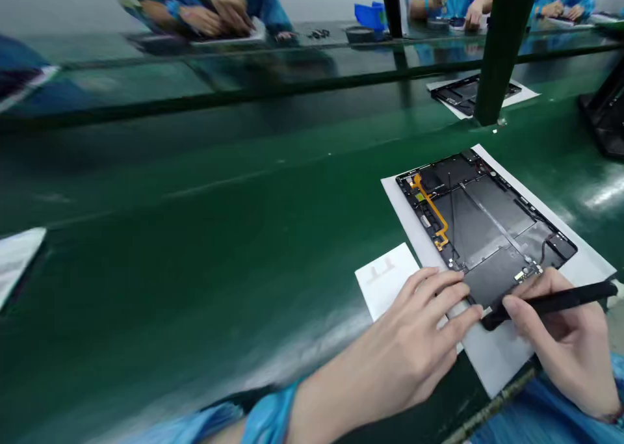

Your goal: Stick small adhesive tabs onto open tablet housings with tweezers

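Left sleeve (267, 419), right sleeve (550, 411): light-blue smock cloth. Left hand (394, 346), right hand (560, 346): bare.

Matte-black plastic spudger (550, 303) in R hand (560, 346). Just past L hand (404, 346), open tablet (468, 229): black frame (423, 223), dark-grey panels (492, 213), bright orange flex cable (429, 203). White paper sheet (492, 359) under both hands. Glossy dark-green bench mat (195, 268) left of L hand. Light-blue sleeve (268, 418) at L wrist.

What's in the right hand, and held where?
A black pen-shaped tool, pinched in the fingers of the right hand around its shaft, nearer the tip end, which sits at the open tablet's edge.
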### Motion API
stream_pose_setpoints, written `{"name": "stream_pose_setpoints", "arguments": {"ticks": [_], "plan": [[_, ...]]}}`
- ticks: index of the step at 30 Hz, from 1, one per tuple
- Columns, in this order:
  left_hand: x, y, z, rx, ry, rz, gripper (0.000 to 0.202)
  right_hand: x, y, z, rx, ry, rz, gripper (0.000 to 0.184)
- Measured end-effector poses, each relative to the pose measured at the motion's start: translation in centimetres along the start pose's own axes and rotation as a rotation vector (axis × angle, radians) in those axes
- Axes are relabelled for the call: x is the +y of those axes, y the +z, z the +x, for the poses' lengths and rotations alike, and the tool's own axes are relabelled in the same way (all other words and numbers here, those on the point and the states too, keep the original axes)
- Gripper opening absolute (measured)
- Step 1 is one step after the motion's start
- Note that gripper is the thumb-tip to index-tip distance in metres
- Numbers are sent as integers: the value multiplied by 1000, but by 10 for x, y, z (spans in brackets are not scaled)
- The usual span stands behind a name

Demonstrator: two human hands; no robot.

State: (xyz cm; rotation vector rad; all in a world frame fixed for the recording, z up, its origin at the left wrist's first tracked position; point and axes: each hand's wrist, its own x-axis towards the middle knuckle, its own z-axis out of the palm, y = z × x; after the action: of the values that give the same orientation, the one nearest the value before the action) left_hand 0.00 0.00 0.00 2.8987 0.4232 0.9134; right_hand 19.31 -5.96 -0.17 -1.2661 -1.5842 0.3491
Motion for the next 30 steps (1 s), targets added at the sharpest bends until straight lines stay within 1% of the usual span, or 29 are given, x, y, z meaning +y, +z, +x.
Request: {"name": "stream_pose_setpoints", "arguments": {"ticks": [4, 7, 10, 14, 19, 24, 26, 28, 30], "plan": [[-2, 0, -2, -5, 27, 28, 29, 1, -4, -3, -48, 14, -38, 18], [-3, -1, -4, -22, 48, 23, 29, 1, -11, 2, -114, 26, 23, 13], [-3, -2, -5, -34, 65, 20, 29, 4, -20, 10, -206, -15, 89, 5], [-2, 2, -3, -16, 78, 41, 28, 7, -24, 18, -286, -91, 97, 3], [-3, 9, -4, 73, 87, 44, 29, 6, -22, 21, -293, -139, 22, 6], [-3, 3, -2, 2, 74, 59, 26, 3, -20, 26, -301, -193, -80, 8], [-3, 1, 0, -3, 73, 62, 26, 2, -19, 26, -309, -203, -94, 7], [-3, 0, 2, -6, 72, 68, 27, 3, -19, 25, -313, -190, -66, 6], [-2, 0, 3, -17, 71, 78, 28, 6, -19, 22, -287, -134, 10, 7]]}}
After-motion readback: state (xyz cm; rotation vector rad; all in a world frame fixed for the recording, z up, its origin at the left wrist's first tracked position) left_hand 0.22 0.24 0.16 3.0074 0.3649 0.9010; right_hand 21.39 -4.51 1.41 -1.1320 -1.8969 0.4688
